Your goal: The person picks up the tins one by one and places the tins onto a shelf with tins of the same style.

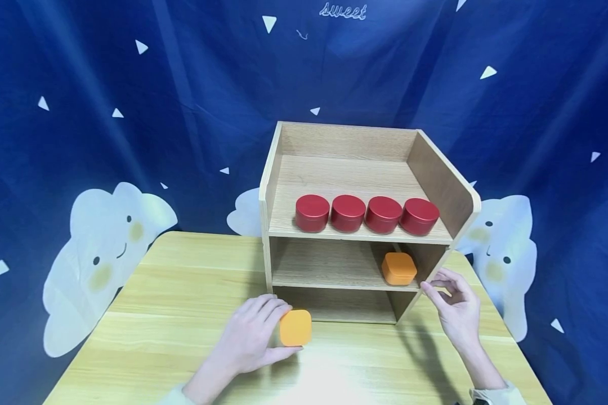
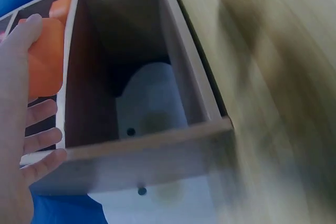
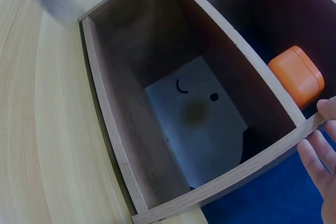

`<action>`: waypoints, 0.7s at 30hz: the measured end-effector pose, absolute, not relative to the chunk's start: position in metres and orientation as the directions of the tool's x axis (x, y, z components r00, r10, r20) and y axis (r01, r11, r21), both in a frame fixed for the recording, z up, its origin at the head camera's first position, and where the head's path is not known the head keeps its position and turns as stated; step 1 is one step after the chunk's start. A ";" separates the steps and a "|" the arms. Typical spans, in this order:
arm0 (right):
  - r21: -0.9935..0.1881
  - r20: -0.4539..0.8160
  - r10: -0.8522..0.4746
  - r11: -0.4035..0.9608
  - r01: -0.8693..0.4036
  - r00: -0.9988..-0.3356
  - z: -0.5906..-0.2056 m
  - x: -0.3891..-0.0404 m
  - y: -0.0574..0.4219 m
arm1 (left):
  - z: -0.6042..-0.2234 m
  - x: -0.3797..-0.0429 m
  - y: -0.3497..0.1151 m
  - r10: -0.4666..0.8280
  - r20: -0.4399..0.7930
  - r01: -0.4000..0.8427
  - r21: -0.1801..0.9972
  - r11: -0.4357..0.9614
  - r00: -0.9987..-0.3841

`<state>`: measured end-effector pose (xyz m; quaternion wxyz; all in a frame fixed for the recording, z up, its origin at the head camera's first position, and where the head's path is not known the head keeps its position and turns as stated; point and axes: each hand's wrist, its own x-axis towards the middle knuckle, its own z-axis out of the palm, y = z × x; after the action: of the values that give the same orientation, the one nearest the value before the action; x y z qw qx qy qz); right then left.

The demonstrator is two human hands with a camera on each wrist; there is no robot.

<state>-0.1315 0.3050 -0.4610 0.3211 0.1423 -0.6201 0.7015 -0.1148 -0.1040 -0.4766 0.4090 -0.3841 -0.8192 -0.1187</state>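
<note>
My left hand [image 1: 255,332] grips a rounded-square orange tin [image 1: 296,328] between thumb and fingers, in front of the shelf's lower left part. In the left wrist view this tin [image 2: 46,59] overlaps the middle compartment. On the right, my right hand [image 1: 456,306] holds the front edge of the wooden shelf's side panel [image 1: 438,267], thumb on the front and fingers along the outer face. A second orange tin [image 1: 399,268] stands at the right end of the middle tier, close to that panel; the right wrist view shows its lid seam [image 3: 297,76].
Several round red tins [image 1: 348,214] line the front of the shelf's top tier. The bottom tier [image 1: 334,305] lies under the middle board. The shelf stands on a light wood table [image 1: 192,275], before a blue curtain [image 1: 208,84] with clouds and triangles.
</note>
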 end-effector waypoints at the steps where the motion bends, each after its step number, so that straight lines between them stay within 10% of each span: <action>1: -0.778 0.599 0.273 -0.024 -0.628 -0.753 -0.461 -0.132 0.305 | -0.476 -0.115 -0.101 0.531 0.764 0.727 -0.120 0.676 -0.367; 21: -0.783 0.593 0.278 -0.022 -0.622 -0.756 -0.461 -0.132 0.305 | -0.470 -0.121 -0.037 0.487 0.811 0.738 -0.105 0.667 -0.325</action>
<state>-0.1315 0.3051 -0.4610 0.3209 0.1382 -0.6213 0.7014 -0.1210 -0.0371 -0.4704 0.4376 -0.3820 -0.8013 -0.1433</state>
